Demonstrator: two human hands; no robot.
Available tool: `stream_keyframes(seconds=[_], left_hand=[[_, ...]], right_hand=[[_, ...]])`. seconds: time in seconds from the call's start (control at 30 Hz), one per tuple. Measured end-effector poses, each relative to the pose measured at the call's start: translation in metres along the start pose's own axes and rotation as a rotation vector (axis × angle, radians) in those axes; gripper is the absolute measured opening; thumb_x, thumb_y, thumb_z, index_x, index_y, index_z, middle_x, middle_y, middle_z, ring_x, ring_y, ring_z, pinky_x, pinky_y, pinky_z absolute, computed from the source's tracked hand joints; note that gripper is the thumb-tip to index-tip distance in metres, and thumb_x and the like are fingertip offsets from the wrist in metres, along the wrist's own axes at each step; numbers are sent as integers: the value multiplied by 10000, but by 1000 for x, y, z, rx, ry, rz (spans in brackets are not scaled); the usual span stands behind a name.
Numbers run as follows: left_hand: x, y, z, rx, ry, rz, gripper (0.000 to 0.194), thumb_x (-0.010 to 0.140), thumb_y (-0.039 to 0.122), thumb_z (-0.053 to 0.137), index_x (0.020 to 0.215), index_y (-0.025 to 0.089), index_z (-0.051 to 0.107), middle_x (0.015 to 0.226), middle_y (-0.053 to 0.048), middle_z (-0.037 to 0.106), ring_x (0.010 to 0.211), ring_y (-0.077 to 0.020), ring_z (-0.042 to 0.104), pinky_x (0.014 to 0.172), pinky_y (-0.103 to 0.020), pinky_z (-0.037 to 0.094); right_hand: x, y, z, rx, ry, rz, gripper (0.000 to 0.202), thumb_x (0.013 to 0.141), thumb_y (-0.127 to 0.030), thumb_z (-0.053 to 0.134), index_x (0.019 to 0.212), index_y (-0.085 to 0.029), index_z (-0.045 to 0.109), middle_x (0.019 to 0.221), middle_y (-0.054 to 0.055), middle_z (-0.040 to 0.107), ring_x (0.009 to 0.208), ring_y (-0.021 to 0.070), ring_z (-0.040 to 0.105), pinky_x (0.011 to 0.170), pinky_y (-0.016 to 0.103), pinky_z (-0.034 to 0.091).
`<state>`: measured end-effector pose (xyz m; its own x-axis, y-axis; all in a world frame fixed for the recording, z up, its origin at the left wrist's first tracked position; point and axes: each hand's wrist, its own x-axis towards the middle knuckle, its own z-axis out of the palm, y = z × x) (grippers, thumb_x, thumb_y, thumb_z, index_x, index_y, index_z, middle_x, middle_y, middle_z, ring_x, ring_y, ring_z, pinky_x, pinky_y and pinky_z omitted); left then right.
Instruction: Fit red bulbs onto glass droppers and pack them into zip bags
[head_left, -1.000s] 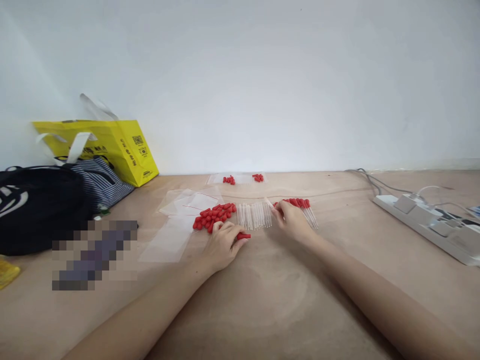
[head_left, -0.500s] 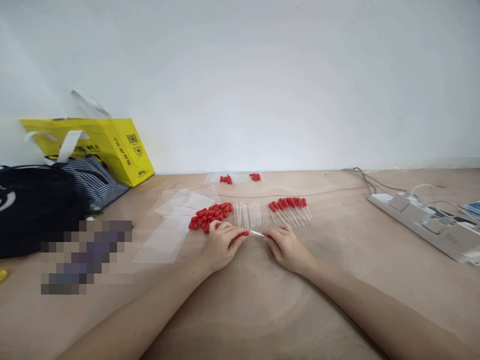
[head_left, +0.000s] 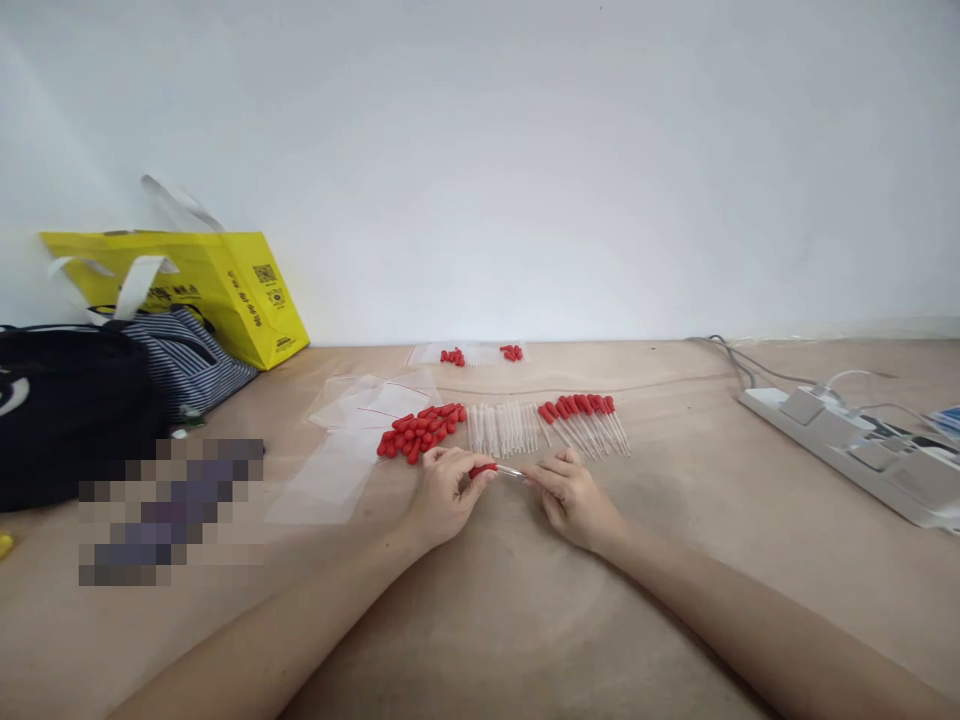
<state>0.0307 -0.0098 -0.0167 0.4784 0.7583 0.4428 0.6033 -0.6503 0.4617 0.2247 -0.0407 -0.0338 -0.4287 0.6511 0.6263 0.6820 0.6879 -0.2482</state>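
Several clear bags (head_left: 315, 485), flat on the tabletop (head_left: 517, 630), well left of the row of clear tubes (head_left: 511, 430)
One pile of red bulbs (head_left: 421, 432), just left of the row
One left hand (head_left: 448, 490), nearer the wearer than the row and to its left, fingers grasping one held bulb (head_left: 484, 469)
One held tube (head_left: 511, 472), before the row; its left end now meets the held bulb, where half a second ago a small gap parted them; judged a join begun, depth of seating not readable
One right hand (head_left: 576, 497), before the row and to its right, fingers pinching the held tube's right end
One fan of red-topped tubes (head_left: 583, 407), right of the row, unchanged
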Motion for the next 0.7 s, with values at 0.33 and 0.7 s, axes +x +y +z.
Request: stream_keyframes(seconds=[0.33,0.7], left_hand=[[-2,4,-2,35,-37,127,181,830,292,437,751,204,574,668,37,617,664,-118,518,839,-362,219],[-6,7,3,36,-15,213,144,817,259,448,752,203,563,640,42,599,652,-118,525,847,-365,209]], right_hand=[[4,2,-9,-217,12,-131,278,716,-41,350,800,-154,591,607,-2,525,537,99,382,624,284,209],[3,0,-4,-75,30,-159,232,740,-56,371,808,-145,575,601,-6,522,543,98,387,618,272,212]])
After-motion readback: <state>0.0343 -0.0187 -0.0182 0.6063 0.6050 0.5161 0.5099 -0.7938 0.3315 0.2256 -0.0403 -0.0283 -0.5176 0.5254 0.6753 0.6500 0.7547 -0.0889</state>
